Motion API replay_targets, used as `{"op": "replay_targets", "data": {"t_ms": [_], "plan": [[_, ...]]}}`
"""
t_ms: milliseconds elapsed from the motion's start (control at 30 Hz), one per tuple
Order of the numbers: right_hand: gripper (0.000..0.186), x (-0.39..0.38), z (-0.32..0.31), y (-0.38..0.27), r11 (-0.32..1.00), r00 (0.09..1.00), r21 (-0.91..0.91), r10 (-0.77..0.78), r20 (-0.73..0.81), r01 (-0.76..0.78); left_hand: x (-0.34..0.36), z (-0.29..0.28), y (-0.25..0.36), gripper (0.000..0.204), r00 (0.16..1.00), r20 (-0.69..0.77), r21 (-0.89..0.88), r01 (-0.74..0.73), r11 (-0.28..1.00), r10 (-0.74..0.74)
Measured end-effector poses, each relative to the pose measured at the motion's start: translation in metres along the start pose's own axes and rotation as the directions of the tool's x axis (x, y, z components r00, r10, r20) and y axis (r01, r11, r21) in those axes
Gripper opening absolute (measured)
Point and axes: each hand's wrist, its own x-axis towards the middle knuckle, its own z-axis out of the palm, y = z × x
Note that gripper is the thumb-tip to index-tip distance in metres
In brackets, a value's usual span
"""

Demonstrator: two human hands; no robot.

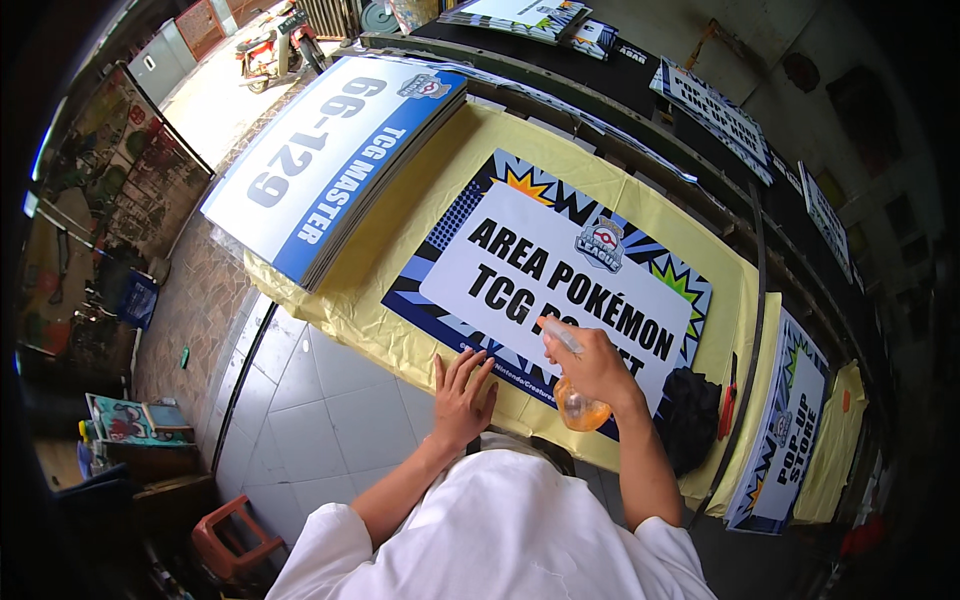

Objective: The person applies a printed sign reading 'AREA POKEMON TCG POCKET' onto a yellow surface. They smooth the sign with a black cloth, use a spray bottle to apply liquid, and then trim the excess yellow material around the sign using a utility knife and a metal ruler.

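A large printed sign board (530, 240), white in the middle with a blue, yellow and green patterned border, lies flat on a yellow covering (430, 195) over the table. Clasped in my right hand (598, 362) is a clear spray bottle (583, 408) with orange liquid inside, held over the sign's lower right part. Its nozzle points forward and to the left. My left hand (463, 405) has its fingers spread, resting at the near edge of the board. To the right of the spray bottle sits a crumpled black cloth (692, 410), overlapping the sign's corner.
A thick stack of white-and-blue boards (320, 165) occupies the table's left end. Beside the black cloth lies a red-handled tool (728, 397). Another sign (785, 430) stands at the right, and several more lie on a black surface (640, 95) beyond. A red stool (235, 540) is lower left.
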Motion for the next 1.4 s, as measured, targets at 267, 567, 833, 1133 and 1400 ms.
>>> {"op": "replay_targets", "data": {"t_ms": [267,567,833,1133,1400], "plan": [[0.044,0.061,0.028,-0.033,0.989,0.986,-0.104,-0.093,0.142,0.108,-0.005,0.007,-0.011,0.044,0.993,-0.058,0.069,-0.095,0.993,0.099],[0.042,0.146,0.022,-0.028,0.985,0.987,-0.074,-0.157,-0.035,0.154,-0.007,0.003,-0.010,0.044,0.995,-0.038,0.041,-0.089,0.995,0.090],[0.045,0.208,-0.054,-0.012,0.997,0.961,-0.040,-0.068,-0.267,0.059,-0.008,0.004,-0.012,0.042,0.994,-0.034,0.058,-0.100,0.993,0.102],[0.040,0.184,-0.119,0.039,0.996,0.910,-0.090,-0.019,-0.414,-0.020,-0.007,0.001,-0.008,0.042,0.994,-0.001,0.090,-0.112,0.990,0.113],[0.045,0.036,-0.141,0.094,0.990,0.845,0.105,-0.020,-0.535,0.090,0.002,-0.013,-0.008,0.040,0.998,0.057,0.057,-0.009,0.998,0.005]]}}
